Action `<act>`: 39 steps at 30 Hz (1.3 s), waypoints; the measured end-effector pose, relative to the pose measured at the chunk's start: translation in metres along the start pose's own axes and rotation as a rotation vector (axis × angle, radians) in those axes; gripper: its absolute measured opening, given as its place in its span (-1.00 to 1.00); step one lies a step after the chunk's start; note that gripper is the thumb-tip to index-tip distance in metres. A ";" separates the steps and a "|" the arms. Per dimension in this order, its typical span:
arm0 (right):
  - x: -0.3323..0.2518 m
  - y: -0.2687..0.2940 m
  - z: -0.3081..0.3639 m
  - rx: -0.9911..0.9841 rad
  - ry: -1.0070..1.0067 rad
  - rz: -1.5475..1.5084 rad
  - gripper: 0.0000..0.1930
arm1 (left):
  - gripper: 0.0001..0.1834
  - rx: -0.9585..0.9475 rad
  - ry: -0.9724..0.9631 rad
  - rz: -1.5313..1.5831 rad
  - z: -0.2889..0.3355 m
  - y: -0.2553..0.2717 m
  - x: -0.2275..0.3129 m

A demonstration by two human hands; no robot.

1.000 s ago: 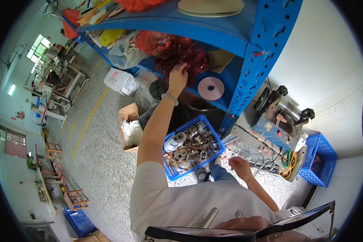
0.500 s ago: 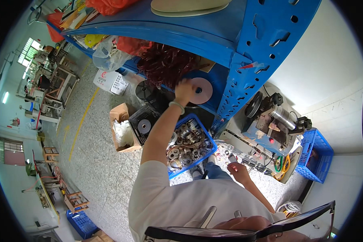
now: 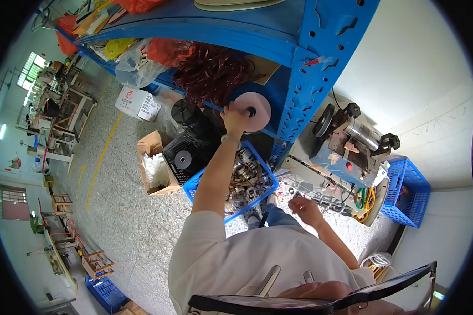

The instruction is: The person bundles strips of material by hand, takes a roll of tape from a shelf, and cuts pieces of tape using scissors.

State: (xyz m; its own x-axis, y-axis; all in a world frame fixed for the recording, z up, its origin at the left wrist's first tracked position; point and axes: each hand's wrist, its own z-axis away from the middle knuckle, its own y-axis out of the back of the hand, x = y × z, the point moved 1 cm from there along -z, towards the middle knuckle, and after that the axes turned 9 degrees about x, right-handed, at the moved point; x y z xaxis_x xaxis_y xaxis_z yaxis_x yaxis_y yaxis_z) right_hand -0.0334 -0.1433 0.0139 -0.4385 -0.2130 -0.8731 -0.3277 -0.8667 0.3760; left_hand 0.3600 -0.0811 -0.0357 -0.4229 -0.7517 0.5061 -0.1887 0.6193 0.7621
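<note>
A flat, pale pink disc (image 3: 260, 111) with a dark centre hole is at the front of the blue shelf, next to a heap of dark red strips (image 3: 211, 73). My left hand (image 3: 235, 121) grips its left edge, thumb side over the face near the hole; the other fingertips are partly hidden. Below that forearm is a blue basket (image 3: 268, 188) full of metal parts (image 3: 247, 176). My right hand (image 3: 306, 211) hangs at waist height, fingers loosely curled and apart, with no object visible in them.
The blue shelf post (image 3: 294, 100) rises just right of the disc. A machine with a metal roller (image 3: 361, 135) stands at right, beside a blue crate (image 3: 407, 194). Left of the basket are a black crate (image 3: 181, 168), a black cylinder (image 3: 189, 118) and an open cardboard box (image 3: 151, 142).
My left hand has shifted from over the disc's face to its left edge. The disc looks slightly larger. My right hand has risen a little, and the view has shifted slightly.
</note>
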 end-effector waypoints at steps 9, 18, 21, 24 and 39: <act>-0.183 0.023 -0.041 0.341 0.636 -0.045 -0.71 | -0.40 0.288 -0.590 0.341 0.101 0.231 0.053; -0.206 -0.018 0.004 -0.199 0.687 -0.111 -0.71 | -0.41 0.347 -0.679 0.335 0.174 0.322 0.029; -0.207 -0.027 0.023 -0.244 0.671 -0.058 -0.78 | -0.39 0.334 -0.642 0.369 0.194 0.334 0.019; -0.209 -0.037 0.048 -0.141 0.817 0.085 -0.83 | -0.37 0.276 -0.629 0.365 0.212 0.349 0.014; -0.195 -0.084 0.081 -0.103 1.203 0.663 -0.85 | -0.32 0.002 -0.683 0.140 0.266 0.396 0.003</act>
State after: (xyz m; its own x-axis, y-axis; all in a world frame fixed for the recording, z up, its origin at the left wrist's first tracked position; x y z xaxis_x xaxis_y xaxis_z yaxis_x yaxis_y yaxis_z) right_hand 0.0119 0.0072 0.1773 0.5183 -0.8050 -0.2889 -0.2573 -0.4689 0.8449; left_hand 0.0480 0.2218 0.1600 -0.9059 -0.3545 0.2319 -0.0932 0.7009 0.7071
